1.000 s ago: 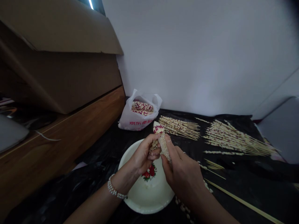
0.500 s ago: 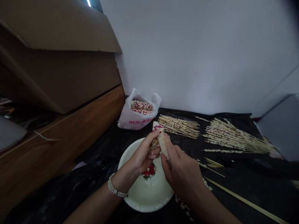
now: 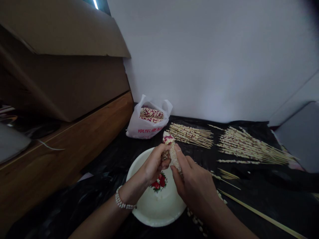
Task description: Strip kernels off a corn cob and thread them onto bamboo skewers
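Note:
An ear of corn is held up over the white basin, its tip still bearing white and purple kernels while the lower part looks bare. My left hand is closed around its left side, thumb near the kernelled tip; kernels seem to sit under the curled fingers. From the right, my right hand grips the lower cob, fingers closed along it. The basin has red flowers printed on its bottom, partly hidden by my hands.
A white plastic bag of speckled corn ears stands behind. Skewers of threaded kernels and a bigger pile lie to the right, with bare sticks nearer. Loose kernels dot the black sheet. Cardboard box at left.
My left thumb has shifted slightly down from the cob's tip, and more of the purple and white kernels there now show. Both hands keep their hold on the cob.

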### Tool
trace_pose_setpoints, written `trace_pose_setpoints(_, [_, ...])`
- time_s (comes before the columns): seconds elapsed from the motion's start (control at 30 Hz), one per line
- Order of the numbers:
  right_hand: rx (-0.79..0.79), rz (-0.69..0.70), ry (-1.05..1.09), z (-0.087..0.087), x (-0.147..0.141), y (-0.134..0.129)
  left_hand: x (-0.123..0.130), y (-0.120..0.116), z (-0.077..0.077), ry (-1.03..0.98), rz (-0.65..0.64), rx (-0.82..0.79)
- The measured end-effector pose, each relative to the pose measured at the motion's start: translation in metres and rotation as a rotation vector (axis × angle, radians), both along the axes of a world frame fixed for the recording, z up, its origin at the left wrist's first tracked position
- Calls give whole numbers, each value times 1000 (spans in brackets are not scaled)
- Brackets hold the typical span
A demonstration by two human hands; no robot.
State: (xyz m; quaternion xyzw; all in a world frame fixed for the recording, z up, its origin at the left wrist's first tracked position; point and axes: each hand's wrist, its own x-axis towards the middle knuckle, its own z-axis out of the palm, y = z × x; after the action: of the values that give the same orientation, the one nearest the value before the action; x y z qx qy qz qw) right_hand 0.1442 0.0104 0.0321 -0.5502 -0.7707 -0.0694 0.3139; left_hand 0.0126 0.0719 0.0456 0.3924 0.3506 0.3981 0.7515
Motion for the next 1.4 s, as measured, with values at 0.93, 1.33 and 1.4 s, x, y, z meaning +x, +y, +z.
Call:
trace_pose_setpoints(0.93, [-163,190,408,4,6,5,-11,4,3,-90,13,-62])
trace_pose_setpoints(1.33, [-133,176,297,-6,1,3,-6,0,8,-92,61,-98])
trace_pose_setpoints(1.4, [-141,183,299,-6,1,3,-4,-1,8,-99,86,-72])
